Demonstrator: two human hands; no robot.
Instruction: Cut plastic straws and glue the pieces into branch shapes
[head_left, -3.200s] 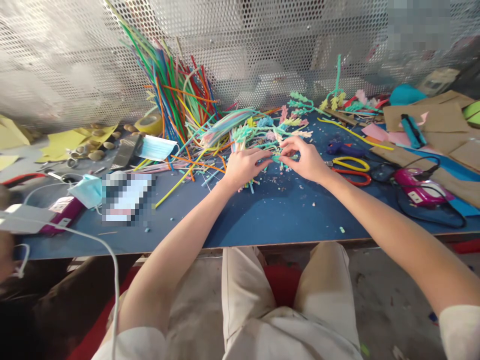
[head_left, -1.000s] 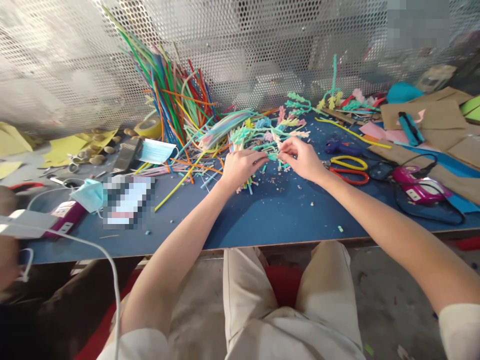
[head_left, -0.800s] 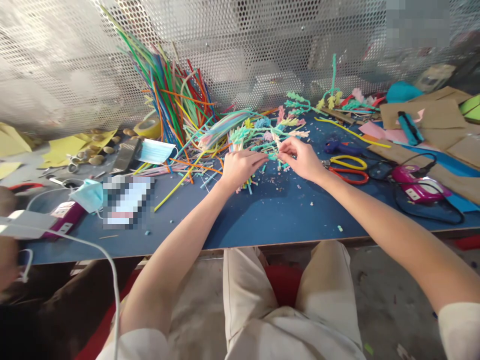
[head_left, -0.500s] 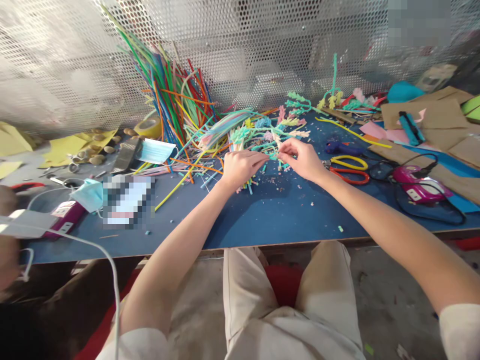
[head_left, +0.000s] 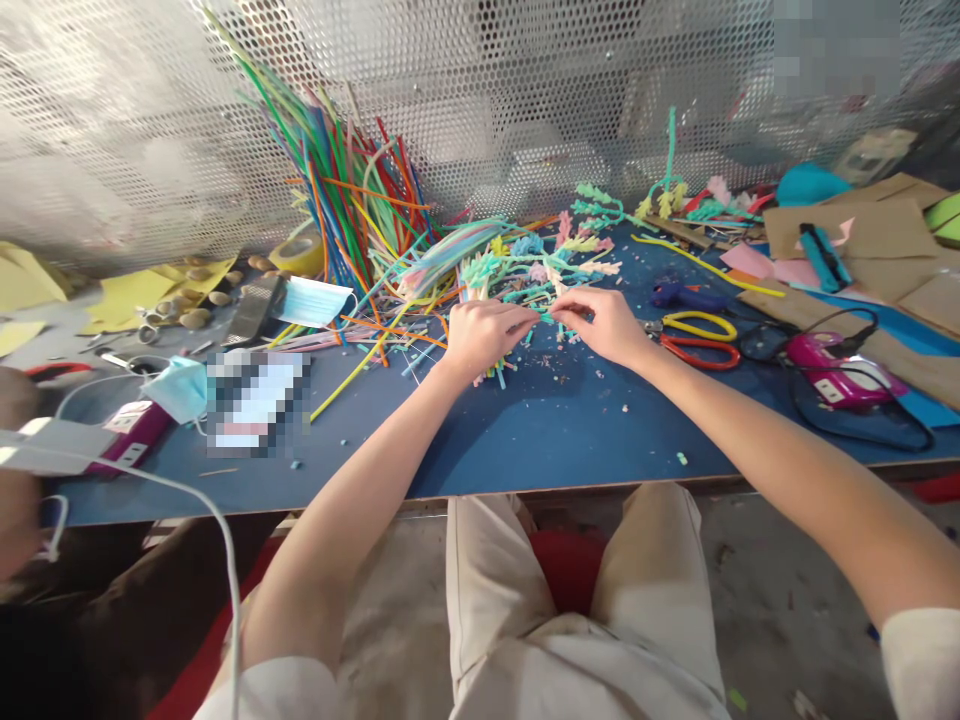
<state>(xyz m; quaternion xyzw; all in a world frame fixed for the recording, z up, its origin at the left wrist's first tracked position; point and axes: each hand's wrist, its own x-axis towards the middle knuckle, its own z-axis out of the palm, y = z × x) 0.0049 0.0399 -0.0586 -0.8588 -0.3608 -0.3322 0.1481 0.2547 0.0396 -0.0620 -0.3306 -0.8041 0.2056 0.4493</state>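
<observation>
My left hand (head_left: 482,335) is closed in a pinch over the middle of the table, its fingertips on a short mint-green pipe cleaner (head_left: 544,310). From the other side my right hand (head_left: 606,322) pinches the same piece, thumb against forefinger. Only a little of it shows between the two hands. Just beyond lie fuzzy pipe-cleaner sprigs in green, yellow, blue, pink and peach, among them a mint-green cluster (head_left: 480,268) behind my left hand and a peach sprig (head_left: 600,268) behind my right. Cut scraps lie scattered beneath my fingers.
Long coloured pipe cleaners (head_left: 337,200) lean on the perforated metal screen (head_left: 525,80). At right are pliers (head_left: 701,340) with yellow and red handles, a blue glue gun (head_left: 686,295) and a magenta power strip (head_left: 844,375). Left are a phone (head_left: 259,400), face masks and another person's arm.
My right fingertips have shifted slightly down and left, closer to my left fingertips. My left hand has stayed in place.
</observation>
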